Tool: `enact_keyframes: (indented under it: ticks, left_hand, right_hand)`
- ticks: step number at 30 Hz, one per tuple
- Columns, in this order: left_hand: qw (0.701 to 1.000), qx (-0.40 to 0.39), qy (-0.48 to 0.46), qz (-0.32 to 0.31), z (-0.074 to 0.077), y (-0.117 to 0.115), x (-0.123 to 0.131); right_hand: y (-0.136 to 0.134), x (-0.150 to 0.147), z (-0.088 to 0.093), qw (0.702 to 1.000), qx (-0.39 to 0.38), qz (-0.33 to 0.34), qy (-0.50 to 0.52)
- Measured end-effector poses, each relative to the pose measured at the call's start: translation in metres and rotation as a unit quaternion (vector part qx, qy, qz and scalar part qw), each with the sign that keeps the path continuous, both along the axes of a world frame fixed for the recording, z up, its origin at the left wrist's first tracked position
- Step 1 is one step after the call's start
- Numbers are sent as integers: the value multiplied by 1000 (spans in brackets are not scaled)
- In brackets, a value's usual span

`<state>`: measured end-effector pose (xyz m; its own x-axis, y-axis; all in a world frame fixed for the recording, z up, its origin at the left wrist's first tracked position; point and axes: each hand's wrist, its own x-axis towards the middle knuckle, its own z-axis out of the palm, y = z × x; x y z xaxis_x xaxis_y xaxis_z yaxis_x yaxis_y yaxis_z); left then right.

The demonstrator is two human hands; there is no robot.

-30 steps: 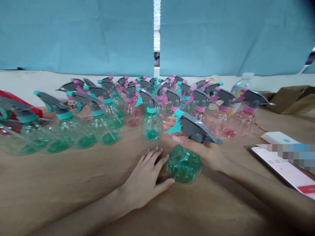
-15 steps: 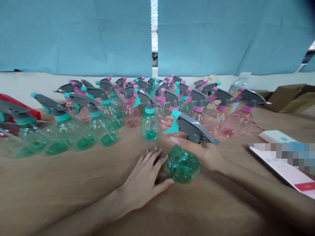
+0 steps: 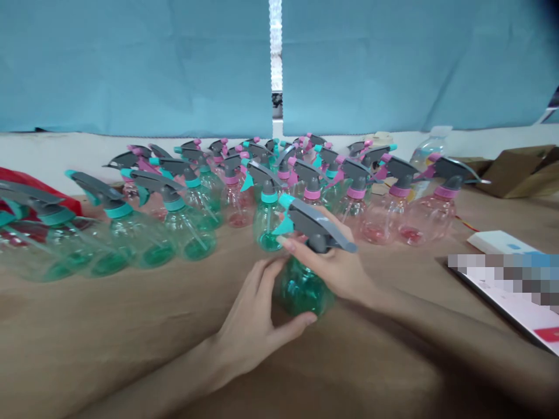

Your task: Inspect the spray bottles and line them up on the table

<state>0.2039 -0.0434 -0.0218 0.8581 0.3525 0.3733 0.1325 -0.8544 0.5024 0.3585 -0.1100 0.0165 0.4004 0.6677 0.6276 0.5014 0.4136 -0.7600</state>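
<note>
A green spray bottle (image 3: 302, 291) with a grey-and-turquoise trigger head (image 3: 318, 221) is in front of me, its nozzle pointing left. My right hand (image 3: 343, 267) is closed around its neck, just under the head. Around the lower left of the body curves my left hand (image 3: 251, 320), thumb in front and fingertips hidden behind the bottle. Just beyond stands another green spray bottle (image 3: 268, 224) with a turquoise collar.
Rows of green and pink spray bottles (image 3: 198, 233) fill the back of the brown table (image 3: 131, 331). On the right lie a dark-edged flat device (image 3: 502, 308), a white box (image 3: 493, 240) and a cardboard box (image 3: 519, 171). Something red (image 3: 39, 189) is at far left.
The green spray bottle has moved left in my right hand, against my left hand. My left hand has gone from lying flat on the table to curving around the bottle's body.
</note>
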Motion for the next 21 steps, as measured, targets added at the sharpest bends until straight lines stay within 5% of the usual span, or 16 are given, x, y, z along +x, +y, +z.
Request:
enact_keyframes:
  ticks: [8,13,16,21]
  left_hand:
    - [984,108,-30,141,16,34,-21]
    - [963,190,-25,192,23,58,-43]
    - [944,244,-18,223,26,69,-45]
    - [915,309,27,260,33,81,-34]
  right_hand:
    - [60,-36,9,996,38,-1,-81]
    - [65,-29,20,991,-17,14,-136]
    - [57,-14,35,988,22,-22,-150]
    - [57,12,54,947,15,-197,-254]
